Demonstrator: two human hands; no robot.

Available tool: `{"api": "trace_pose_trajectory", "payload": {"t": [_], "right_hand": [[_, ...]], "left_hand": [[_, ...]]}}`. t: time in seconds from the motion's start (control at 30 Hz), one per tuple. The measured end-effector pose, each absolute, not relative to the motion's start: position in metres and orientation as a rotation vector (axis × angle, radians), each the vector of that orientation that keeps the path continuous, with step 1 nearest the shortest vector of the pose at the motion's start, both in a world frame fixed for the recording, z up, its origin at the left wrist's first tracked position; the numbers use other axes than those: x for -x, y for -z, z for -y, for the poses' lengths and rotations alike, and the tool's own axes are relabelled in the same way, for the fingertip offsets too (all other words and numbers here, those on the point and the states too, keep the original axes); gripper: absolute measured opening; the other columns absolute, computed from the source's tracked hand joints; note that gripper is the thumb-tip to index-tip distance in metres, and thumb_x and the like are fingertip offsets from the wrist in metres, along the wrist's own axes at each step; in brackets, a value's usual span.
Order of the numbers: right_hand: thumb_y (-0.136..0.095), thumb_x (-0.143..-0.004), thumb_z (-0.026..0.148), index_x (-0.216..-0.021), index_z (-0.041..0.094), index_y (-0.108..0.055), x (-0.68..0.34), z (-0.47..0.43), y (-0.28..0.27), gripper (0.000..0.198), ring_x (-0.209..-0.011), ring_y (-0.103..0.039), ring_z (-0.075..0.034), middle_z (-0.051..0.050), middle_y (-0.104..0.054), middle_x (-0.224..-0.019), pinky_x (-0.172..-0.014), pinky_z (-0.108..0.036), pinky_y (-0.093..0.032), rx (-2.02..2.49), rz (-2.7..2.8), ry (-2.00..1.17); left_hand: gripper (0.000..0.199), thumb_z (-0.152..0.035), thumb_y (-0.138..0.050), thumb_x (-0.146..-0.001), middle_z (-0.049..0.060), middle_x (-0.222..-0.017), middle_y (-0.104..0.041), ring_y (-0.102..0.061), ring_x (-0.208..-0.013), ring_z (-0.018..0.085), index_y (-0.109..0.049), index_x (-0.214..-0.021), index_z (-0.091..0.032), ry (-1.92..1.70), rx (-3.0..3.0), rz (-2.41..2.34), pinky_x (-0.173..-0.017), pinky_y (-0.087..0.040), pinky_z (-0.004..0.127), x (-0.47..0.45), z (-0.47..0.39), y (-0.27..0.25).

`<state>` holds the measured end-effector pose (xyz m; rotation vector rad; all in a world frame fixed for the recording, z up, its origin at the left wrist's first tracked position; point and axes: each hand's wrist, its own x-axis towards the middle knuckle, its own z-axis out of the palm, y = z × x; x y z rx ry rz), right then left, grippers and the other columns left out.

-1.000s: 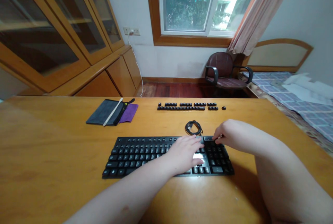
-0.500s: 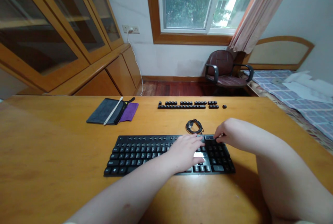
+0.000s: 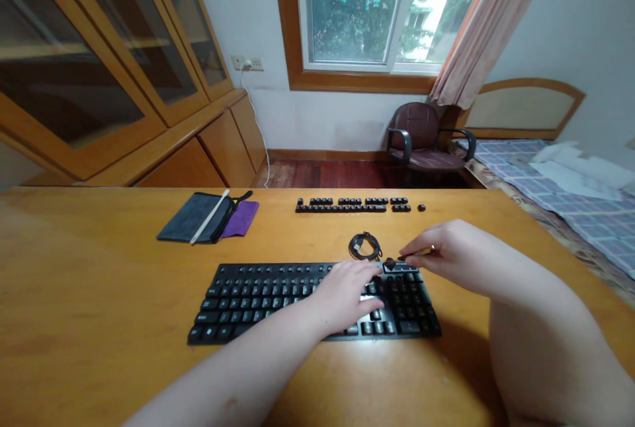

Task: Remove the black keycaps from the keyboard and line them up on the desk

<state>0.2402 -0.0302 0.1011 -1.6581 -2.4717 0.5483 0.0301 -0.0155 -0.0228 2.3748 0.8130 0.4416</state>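
Observation:
A black keyboard (image 3: 258,305) lies across the desk, its two back rows showing small bare switches where keycaps are off. My left hand (image 3: 347,295) lies open on it right of the middle, fingers stretched over the navigation keys. Behind the keyboard's back right corner, my right hand (image 3: 431,248) is closed in a pinch around a thin tool, which looks like a keycap puller (image 3: 403,257). At the tool's tip is a small dark piece that looks like a keycap (image 3: 390,262). The fingers hide most of the tool.
Loose keycaps (image 3: 342,209) stand in two rows near the desk's far edge, a single keycap (image 3: 421,207) at their right. A coiled cable (image 3: 364,246) lies behind the keyboard. At left are a grey pouch (image 3: 186,219), a white stick (image 3: 210,217) and a purple cloth (image 3: 241,219).
My right hand has risen slightly off the keyboard's top right part, and a dark piece now shows at the tool's tip. My left hand stays on the keys. The whole view has shifted slightly.

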Motion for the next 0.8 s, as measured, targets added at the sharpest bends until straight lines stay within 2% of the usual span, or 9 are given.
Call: {"api": "trace_pose_trajectory", "payload": {"t": [0.2,0.5,0.8], "right_hand": [[-0.055,-0.083,0.028,-0.089,0.023,-0.074,-0.239,0.03,-0.103,0.02,-0.071,-0.066,-0.015,-0.004,-0.073,-0.084,-0.068,-0.024,-0.051,1.535,2.464,-0.58],[-0.054,-0.084,0.035,-0.094,0.022,-0.072,-0.224,0.032,-0.101,0.025,-0.071,-0.066,-0.015,-0.005,-0.073,-0.084,-0.067,-0.024,-0.052,1.498,2.333,-0.74],[-0.054,-0.085,0.035,-0.096,0.019,-0.071,-0.214,0.027,-0.095,0.026,-0.078,-0.065,-0.016,-0.007,-0.071,-0.092,-0.073,-0.027,-0.05,1.441,2.281,-0.89]], "left_hand": [[0.049,-0.03,-0.059,-0.082,0.006,-0.122,-0.058,-0.056,-0.108,0.02,-0.043,-0.128,-0.024,-0.677,-2.004,-0.936,-0.096,-0.043,0.036,-0.029,0.017,0.02],[0.026,-0.024,-0.057,-0.082,0.002,-0.103,-0.065,-0.06,-0.096,0.018,-0.058,-0.108,-0.023,-0.815,-1.986,-0.935,-0.088,-0.047,0.032,-0.03,0.018,0.016],[0.02,-0.023,-0.062,-0.079,0.001,-0.094,-0.065,-0.06,-0.088,0.016,-0.059,-0.099,-0.022,-0.936,-1.897,-0.989,-0.082,-0.048,0.03,-0.03,0.017,0.016]]}}
